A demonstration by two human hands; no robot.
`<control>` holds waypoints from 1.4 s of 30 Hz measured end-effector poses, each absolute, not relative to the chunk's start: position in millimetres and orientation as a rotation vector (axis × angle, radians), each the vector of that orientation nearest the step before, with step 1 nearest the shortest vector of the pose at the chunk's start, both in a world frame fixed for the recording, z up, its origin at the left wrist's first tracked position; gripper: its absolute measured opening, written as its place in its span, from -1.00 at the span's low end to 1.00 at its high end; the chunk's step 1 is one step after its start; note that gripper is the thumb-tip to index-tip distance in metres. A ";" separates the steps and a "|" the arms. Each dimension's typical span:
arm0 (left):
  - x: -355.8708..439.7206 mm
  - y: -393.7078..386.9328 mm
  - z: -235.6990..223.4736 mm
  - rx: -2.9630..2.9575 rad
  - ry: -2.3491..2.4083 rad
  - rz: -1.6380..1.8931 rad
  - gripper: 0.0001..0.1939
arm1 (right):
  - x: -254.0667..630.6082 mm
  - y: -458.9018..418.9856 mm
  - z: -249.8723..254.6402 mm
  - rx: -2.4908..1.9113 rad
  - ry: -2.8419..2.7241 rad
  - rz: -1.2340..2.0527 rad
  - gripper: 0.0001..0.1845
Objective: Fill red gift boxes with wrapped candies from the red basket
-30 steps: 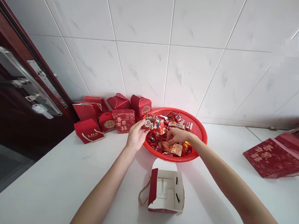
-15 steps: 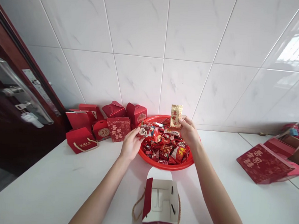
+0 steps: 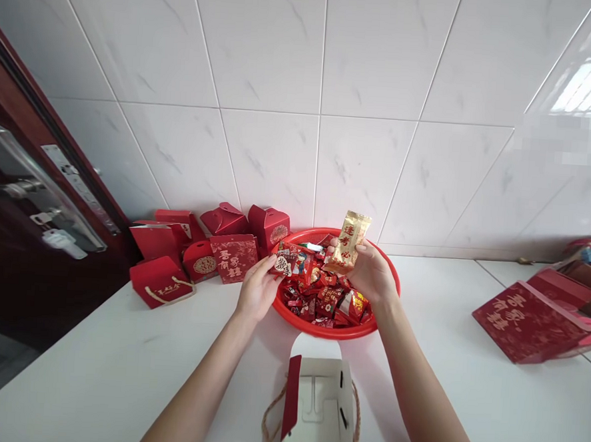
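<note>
Between the thumb and fingers of my left hand (image 3: 258, 289) is a red candy packet (image 3: 292, 261) with a cartoon figure and a round label. My right hand (image 3: 374, 274) grips a gold candy packet (image 3: 350, 241) with red characters, tilted over the basket. Under both hands a red plastic basket (image 3: 303, 326) holds many wrapped candies (image 3: 328, 300), mostly red. Nearer to me stands an open gift box (image 3: 319, 402), red outside and white inside, with a rope handle at each side. No candy shows inside it.
Several red gift boxes (image 3: 161, 281) cluster at the left against the tiled wall (image 3: 258, 172). Another dark red box (image 3: 529, 322) lies at the right beside a brown carton (image 3: 585, 279). A dark door (image 3: 4, 243) with a metal handle borders the counter (image 3: 116, 370) on the left.
My right hand has turned and tilted the gold packet, bringing it slightly lower, with more of its face showing. My left hand keeps the red packet in nearly the same place.
</note>
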State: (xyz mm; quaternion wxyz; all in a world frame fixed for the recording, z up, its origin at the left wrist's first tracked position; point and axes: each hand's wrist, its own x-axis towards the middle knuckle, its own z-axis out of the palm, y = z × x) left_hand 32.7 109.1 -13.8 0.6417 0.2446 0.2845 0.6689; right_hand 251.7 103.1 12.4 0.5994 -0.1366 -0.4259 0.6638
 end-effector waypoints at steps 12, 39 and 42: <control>32.5 108.5 -13.3 0.579 0.677 1.514 -0.77 | 248.0 89.6 13.4 -0.307 -1.155 1.534 -0.48; 33.1 74.6 3.6 1.001 0.551 1.088 -0.63 | 245.6 83.7 13.8 -0.400 -1.195 1.417 -0.52; 27.8 74.1 7.9 1.026 0.593 1.080 -0.62 | 250.7 82.9 14.9 -0.402 -1.253 1.391 -0.56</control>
